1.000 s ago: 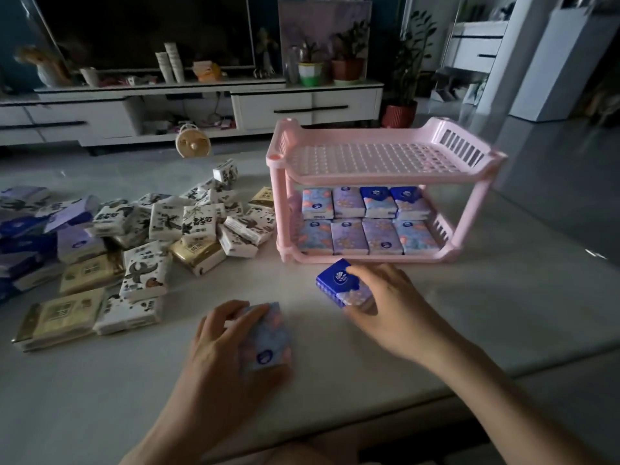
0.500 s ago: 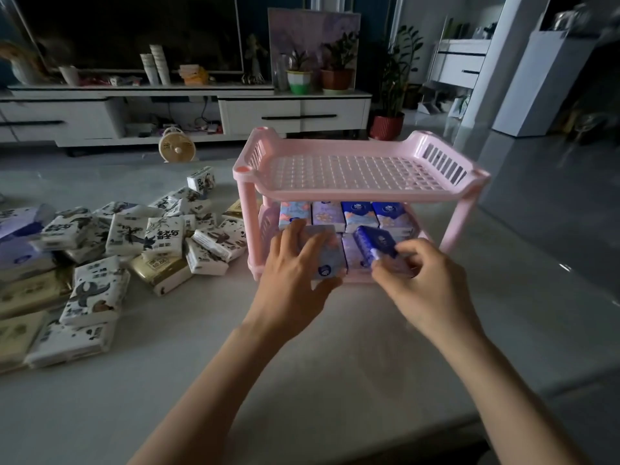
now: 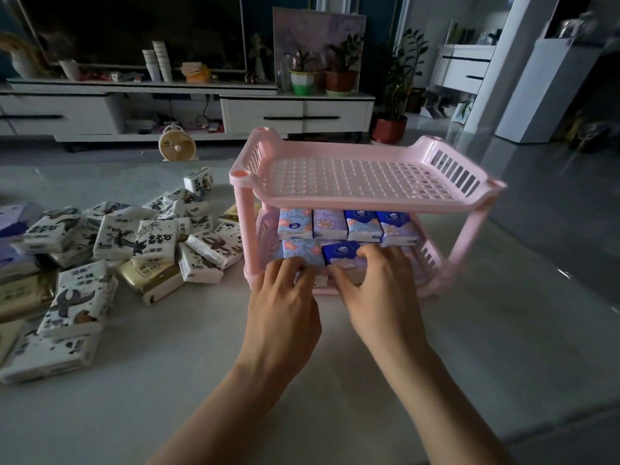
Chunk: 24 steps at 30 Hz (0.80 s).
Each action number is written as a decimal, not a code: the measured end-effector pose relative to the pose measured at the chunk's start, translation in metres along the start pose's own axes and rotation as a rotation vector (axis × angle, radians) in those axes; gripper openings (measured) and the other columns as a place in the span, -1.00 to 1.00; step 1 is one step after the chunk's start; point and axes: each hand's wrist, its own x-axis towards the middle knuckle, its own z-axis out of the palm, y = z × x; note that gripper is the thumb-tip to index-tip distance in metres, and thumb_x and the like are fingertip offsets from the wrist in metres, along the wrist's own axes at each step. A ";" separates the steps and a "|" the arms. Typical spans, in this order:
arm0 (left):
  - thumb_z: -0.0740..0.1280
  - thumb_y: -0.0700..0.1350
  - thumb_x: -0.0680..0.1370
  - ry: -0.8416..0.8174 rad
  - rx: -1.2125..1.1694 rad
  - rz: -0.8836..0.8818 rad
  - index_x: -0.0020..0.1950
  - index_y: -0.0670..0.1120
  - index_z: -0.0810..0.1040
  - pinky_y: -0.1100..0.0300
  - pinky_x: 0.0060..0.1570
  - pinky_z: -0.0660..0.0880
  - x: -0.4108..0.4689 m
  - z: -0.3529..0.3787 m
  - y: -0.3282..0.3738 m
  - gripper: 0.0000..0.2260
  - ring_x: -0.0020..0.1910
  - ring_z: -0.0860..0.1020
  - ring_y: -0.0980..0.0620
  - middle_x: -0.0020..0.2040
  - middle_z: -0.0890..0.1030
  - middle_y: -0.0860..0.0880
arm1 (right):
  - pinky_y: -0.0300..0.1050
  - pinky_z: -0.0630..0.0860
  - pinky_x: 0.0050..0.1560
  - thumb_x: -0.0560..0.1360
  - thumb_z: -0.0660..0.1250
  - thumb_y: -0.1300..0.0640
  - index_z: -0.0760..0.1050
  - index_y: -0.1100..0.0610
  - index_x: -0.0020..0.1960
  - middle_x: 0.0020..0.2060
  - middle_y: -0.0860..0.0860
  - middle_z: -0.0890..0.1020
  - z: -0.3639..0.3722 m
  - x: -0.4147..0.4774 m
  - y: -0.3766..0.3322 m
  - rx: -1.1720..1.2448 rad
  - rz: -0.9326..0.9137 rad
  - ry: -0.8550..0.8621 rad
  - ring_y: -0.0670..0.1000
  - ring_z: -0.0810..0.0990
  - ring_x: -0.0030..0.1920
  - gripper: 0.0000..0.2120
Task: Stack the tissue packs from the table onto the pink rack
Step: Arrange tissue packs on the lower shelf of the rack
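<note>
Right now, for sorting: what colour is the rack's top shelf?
The top shelf is pink; head view.

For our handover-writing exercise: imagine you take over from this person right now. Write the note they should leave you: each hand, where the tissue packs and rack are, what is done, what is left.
Left hand grips a pale blue floral tissue pack; right hand grips a dark blue-topped tissue pack, both at the front of the lower shelf of the pink plastic two-tier rack.
Done: a row of four packs lines the back of that shelf. Upper shelf holds none.
Left: let go of these two, then rack the heap of white black-printed packs and gold packs on the pale table.
</note>
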 end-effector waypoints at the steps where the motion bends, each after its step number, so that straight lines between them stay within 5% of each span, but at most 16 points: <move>1: 0.20 -0.23 0.36 -0.009 0.020 -0.003 0.00 -0.16 0.61 0.10 -0.11 0.46 -0.001 -0.001 0.001 -0.71 -0.06 0.51 -0.10 -0.03 0.60 -0.10 | -0.06 0.39 0.08 0.43 0.39 0.00 0.51 0.22 0.08 0.03 0.17 0.53 0.001 0.000 -0.002 -0.003 -0.001 -0.023 0.16 0.45 0.11 -0.65; 5: 0.42 -0.31 0.26 -0.082 0.055 -0.022 0.03 -0.26 0.60 0.06 -0.08 0.54 0.001 -0.001 0.004 -0.66 -0.02 0.58 -0.18 -0.03 0.60 -0.17 | -0.09 0.37 0.14 0.50 0.31 0.01 0.49 0.18 0.14 0.10 0.13 0.48 0.005 0.001 -0.004 -0.011 0.014 -0.140 0.12 0.43 0.15 -0.69; 9: 0.10 -0.23 0.38 -0.098 0.000 -0.045 0.05 -0.29 0.55 0.02 0.01 0.53 0.004 0.002 0.002 -0.65 0.06 0.56 -0.22 0.01 0.58 -0.21 | -0.05 0.38 0.20 0.48 0.31 0.17 0.47 0.18 0.19 0.11 0.13 0.47 0.007 0.003 -0.002 -0.021 -0.006 -0.192 0.14 0.43 0.16 -0.71; 19: -0.05 -0.17 0.33 -0.063 -0.028 -0.095 0.09 -0.25 0.48 -0.07 0.29 0.31 0.002 0.007 -0.002 -0.54 0.26 0.41 -0.28 0.18 0.51 -0.25 | -0.15 0.26 0.29 0.46 0.30 0.21 0.40 0.16 0.32 0.26 0.06 0.47 0.002 -0.001 -0.001 0.023 -0.090 -0.255 0.08 0.39 0.27 -0.57; 24: -0.02 -0.15 0.30 -0.082 0.011 -0.080 0.14 -0.24 0.49 -0.11 0.18 0.43 0.001 0.007 -0.002 -0.49 0.15 0.45 -0.28 0.16 0.51 -0.24 | -0.12 0.10 0.41 0.49 0.29 0.09 0.19 0.10 0.45 0.44 0.01 0.24 0.000 -0.002 0.002 -0.034 -0.137 -0.373 0.02 0.16 0.44 -0.43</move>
